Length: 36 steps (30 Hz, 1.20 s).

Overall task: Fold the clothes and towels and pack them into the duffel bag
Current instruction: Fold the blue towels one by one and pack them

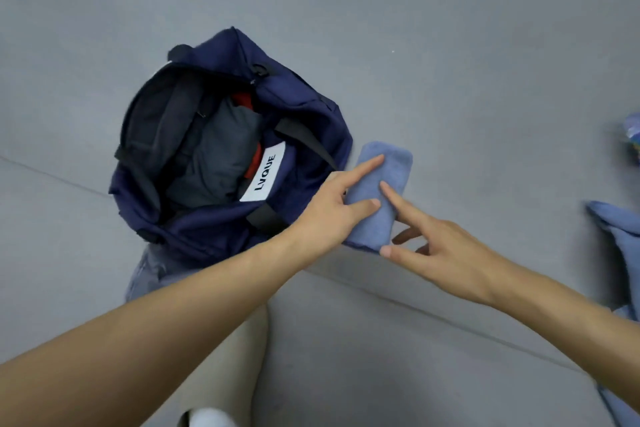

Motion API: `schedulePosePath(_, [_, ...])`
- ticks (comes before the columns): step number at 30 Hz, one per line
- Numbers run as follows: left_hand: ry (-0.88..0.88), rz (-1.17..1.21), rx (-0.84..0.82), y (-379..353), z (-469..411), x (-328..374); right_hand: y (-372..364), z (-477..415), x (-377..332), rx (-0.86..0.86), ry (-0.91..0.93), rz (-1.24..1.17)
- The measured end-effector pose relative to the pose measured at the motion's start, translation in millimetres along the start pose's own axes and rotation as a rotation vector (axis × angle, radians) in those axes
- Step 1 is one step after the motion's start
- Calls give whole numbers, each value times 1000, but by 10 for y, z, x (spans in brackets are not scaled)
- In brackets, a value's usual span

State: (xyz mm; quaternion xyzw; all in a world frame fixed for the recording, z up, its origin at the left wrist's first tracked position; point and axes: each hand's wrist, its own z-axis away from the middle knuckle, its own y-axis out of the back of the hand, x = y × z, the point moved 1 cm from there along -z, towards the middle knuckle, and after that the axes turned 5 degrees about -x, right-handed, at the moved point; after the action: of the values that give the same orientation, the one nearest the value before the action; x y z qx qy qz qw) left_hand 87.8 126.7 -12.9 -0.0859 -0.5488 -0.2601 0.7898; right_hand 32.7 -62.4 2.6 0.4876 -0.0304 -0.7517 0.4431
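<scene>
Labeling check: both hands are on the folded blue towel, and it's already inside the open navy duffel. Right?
Not quite. The head view shows the folded blue towel lying on the floor beside the open navy duffel, not inside it. The rest holds: the left hand and right hand both touch the towel.

At 3 o'clock a blurred multicoloured thing [632, 135] is cut by the edge; I can't identify it. At 4 o'clock a light blue cloth [620, 243] runs off frame. Near centre, the left hand [329, 208] has its lower fingers hidden behind the folded towel [384, 170], so I can't read its grip.
</scene>
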Motion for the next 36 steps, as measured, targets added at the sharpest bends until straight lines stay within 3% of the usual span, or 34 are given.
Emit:
schedulePosePath(5, [-48, -43, 236, 875, -62, 23, 82, -407, -399, -28, 75, 27])
schedulePosePath(8, [9, -58, 340, 1383, -53, -120, 89, -812, -476, 81, 56, -26])
schedulePosePath(13, [53, -162, 359, 1729, 4, -405, -1, -1478, -515, 190, 12, 21])
schedulePosePath(18, [26, -209, 385, 1856, 39, -426, -344, -1725, -919, 404, 160, 252])
schedulePosePath(23, [24, -165, 450, 2001, 123, -429, -570, -1936, -1179, 328, 194, 447])
schedulePosePath(26, [21, -160, 468, 2061, 179, -427, -628, -2107, -1256, 194, 246, 590])
schedulePosePath(29, [22, -145, 469, 2112, 207, -452, -641, -2298, -1203, 26, 140, 619])
schedulePosePath(33, [14, -115, 449, 2099, 225, -496, -605, -2381, -1076, -69, -34, 714])
schedulePosePath(36, [4, -118, 444, 2095, 202, -504, -559, -2353, -1103, -180, -45, 765])
